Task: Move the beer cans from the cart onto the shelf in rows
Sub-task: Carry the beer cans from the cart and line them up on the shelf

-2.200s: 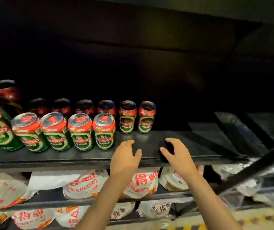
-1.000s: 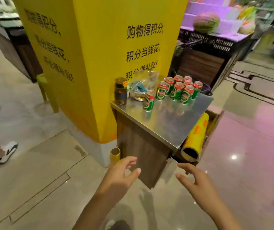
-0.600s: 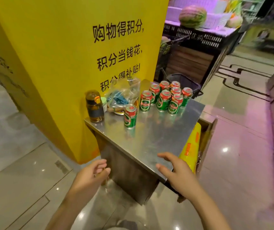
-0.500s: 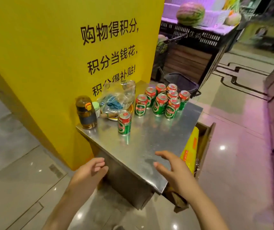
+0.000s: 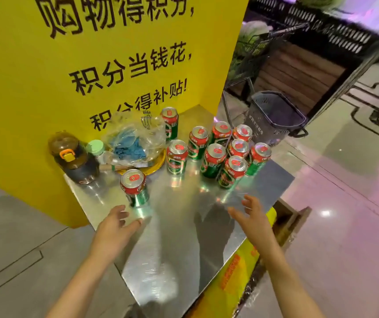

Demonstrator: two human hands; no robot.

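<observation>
Several green-and-red beer cans stand upright on the cart's steel top (image 5: 183, 237). One lone can (image 5: 134, 187) is nearest, front left. A tight cluster of cans (image 5: 225, 154) stands behind it to the right, with a single can (image 5: 176, 157) left of the cluster and another (image 5: 170, 122) further back by the pillar. My left hand (image 5: 117, 228) hovers open just below the lone can, fingers spread. Over the steel top, short of the cluster, my right hand (image 5: 250, 216) is open and holds nothing. The shelf is out of view.
A yellow pillar (image 5: 92, 53) with black lettering backs the cart. A dark bottle with an orange clasp (image 5: 73, 157), a small green-capped jar (image 5: 95, 148) and a plastic bag on a plate (image 5: 135, 141) sit at the cart's left rear. A yellow roll (image 5: 236, 271) lies under the cart's right side. A black basket (image 5: 273, 118) stands behind.
I turned from the shelf to the cart and came close. Both empty hands moved forward over the steel top, the left toward the lone can, the right toward the cluster.
</observation>
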